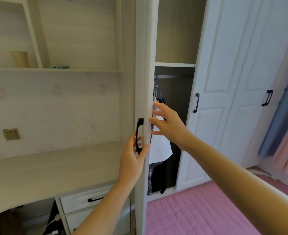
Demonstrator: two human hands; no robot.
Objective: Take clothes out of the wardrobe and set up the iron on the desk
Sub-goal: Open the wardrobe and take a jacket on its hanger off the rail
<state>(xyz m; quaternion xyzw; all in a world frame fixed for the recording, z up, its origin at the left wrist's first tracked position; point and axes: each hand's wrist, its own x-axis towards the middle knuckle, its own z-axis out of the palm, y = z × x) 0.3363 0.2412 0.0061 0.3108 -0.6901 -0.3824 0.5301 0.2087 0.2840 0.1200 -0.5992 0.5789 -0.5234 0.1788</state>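
On the far left, a pale wood-grain shelf (55, 70) runs along the wall, with a tan paper-like cup (19, 59) standing on it and a small teal thing (59, 67), too blurred to name, lying flat to its right. Below the shelf the wall is papered in a faint pink pattern, and a beige socket (11, 134) is set into it. Under that lies the desk (46, 173), a smooth, light wood-grain top with a curved front edge. Beneath its right end sit white drawers (82, 200) with a slim black bar handle, and a white cable trails in the dark space below.

Right of the desk the white wardrobe door (142, 65) stands edge-on and open. The left hand (133, 153) holds its black bow-shaped handle (139, 135), fingers curled behind the bar and the thumb pressed on the door's edge. The right hand (167, 123) reaches into the opening with fingers straight and spread apart, holding nothing, just in front of the clothes (160, 148). These hang from a rail inside the wardrobe: a white cloth foremost, dark and patterned pieces behind and below it.

Further right are two shut white panelled doors (224, 82), each with a black handle. A pink quilted cover (199, 214), stitched in squares, fills the lower right, and blue and pink curtains (278, 129) hang at the far edge.
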